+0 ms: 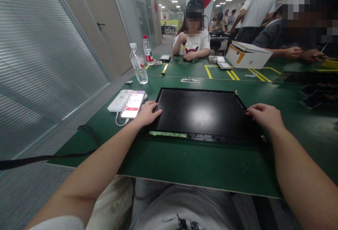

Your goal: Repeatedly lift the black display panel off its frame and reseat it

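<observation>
A black display panel (pixel 179 112) lies flat on the green table, with a bright reflection in its middle. A narrow green circuit board (pixel 167 134) runs along its near edge on the left. My left hand (pixel 148 113) grips the panel's left edge, thumb over the top and fingers along the side. At the opposite side, my right hand (pixel 267 115) pinches the right edge between thumb and fingers; the fingertips' undersides are hidden. Beside my left hand rests a lit phone (pixel 133 105) with a white cable.
A white case-like object (pixel 114 103) lies by the phone. Two water bottles (pixel 139 64) stand behind it. Beyond the panel lie small metal strips (pixel 190 80) and a white box (pixel 249 56). Dark panels (pixel 317 94) are at the right. Co-workers sit across the green table (pixel 198 166).
</observation>
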The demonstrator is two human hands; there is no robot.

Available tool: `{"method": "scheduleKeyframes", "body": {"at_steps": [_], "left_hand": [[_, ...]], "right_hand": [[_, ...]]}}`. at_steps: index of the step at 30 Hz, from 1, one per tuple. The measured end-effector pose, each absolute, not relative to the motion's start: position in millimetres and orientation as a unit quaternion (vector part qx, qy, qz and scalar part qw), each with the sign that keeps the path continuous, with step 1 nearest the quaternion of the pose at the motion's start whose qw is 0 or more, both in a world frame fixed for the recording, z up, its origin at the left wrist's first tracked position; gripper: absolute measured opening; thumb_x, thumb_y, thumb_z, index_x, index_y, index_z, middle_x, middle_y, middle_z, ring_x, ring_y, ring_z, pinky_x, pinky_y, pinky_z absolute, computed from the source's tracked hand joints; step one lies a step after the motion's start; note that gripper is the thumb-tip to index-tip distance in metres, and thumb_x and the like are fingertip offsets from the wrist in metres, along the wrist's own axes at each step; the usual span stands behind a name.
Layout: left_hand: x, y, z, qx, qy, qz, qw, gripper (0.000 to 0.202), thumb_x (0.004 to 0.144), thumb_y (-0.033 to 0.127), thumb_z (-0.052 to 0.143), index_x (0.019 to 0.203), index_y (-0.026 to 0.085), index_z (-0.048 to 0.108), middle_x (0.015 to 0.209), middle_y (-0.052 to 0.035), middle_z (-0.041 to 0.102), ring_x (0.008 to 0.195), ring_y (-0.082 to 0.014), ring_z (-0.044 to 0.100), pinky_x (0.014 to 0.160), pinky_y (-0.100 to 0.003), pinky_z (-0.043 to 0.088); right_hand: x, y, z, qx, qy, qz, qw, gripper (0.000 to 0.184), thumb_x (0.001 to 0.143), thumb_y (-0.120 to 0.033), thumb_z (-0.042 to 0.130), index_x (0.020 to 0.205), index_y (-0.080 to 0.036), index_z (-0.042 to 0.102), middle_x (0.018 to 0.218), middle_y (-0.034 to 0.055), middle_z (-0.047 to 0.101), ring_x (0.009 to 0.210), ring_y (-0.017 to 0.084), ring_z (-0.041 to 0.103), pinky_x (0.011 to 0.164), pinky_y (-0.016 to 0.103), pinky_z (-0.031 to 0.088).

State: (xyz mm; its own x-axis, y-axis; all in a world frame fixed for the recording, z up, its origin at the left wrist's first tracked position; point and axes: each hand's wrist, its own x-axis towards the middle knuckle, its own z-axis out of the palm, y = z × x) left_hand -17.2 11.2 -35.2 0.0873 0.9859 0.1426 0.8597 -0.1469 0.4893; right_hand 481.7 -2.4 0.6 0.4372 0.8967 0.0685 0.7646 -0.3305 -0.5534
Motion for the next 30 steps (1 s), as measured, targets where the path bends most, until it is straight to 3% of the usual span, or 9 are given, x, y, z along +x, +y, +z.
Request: {"method": "scheduleKeyframes", "body": {"at_steps": [20, 25, 30], "left_hand": [[-14.0, 9.6, -33.3, 0.730, 0.640, 0.202, 0.129, 0.053, 0.092, 0.046, 0.068, 0.135, 0.014, 0.072, 0.144, -0.0208, 0.058, 0.139, -0.0419, 0.053, 0.124, -0.054, 0.037], [-13.0, 6.1, -27.1, 0.750, 0.628, 0.173, 0.115, 0.057, 0.097, 0.050, 0.060, 0.140, 0.014, 0.068, 0.146, -0.0185, 0.058, 0.140, -0.0368, 0.055, 0.124, -0.050, 0.039], [-18.5, -0.7, -14.0, 0.783, 0.595, 0.152, 0.098, 0.063, 0.096, 0.054, 0.061, 0.145, 0.015, 0.066, 0.156, -0.0202, 0.053, 0.148, -0.0419, 0.049, 0.124, -0.057, 0.038]], "right_hand": [[479.4, -3.3, 1.0, -0.809, -0.511, 0.113, 0.268, 0.014, 0.076, -0.033, 0.066, 0.075, -0.023, 0.075, 0.075, 0.0043, 0.076, 0.076, 0.023, 0.067, 0.079, 0.036, 0.046], [482.2, 0.1, -2.3, -0.822, -0.490, 0.109, 0.270, 0.011, 0.073, -0.032, 0.065, 0.071, -0.025, 0.073, 0.069, 0.0017, 0.074, 0.073, 0.024, 0.068, 0.076, 0.037, 0.047], [489.6, 3.1, -8.5, -0.816, -0.487, 0.122, 0.286, 0.013, 0.072, -0.032, 0.065, 0.074, -0.025, 0.075, 0.072, 0.0015, 0.077, 0.070, 0.023, 0.069, 0.073, 0.036, 0.048]]}}
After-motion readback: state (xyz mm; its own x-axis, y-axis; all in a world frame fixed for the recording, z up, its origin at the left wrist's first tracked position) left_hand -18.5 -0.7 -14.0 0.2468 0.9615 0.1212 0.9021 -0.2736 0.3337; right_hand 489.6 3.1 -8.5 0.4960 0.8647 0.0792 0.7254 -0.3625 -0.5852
